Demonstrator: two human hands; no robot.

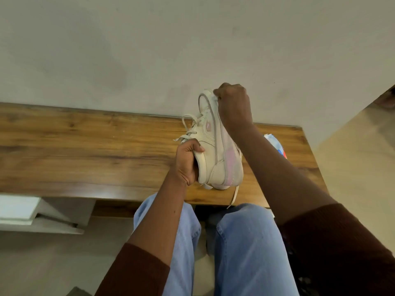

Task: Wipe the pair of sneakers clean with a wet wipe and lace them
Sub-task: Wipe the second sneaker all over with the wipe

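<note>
Sneaker (213, 150) held on its side above the bench (85, 146), near its right end and close to the wall, with bare wood stretching left. Left hand (188, 161) fingers curl round the collar. Right hand (234, 105) fingers are bunched at the toe, pinching what looks like a white wipe (215, 97) against it.

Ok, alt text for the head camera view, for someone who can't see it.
A person holds a white sneaker on its side at a wooden table, left hand gripping the heel opening, right hand curled over the toe. Laces hang loose; a wipes pack lies behind that forearm.
</note>
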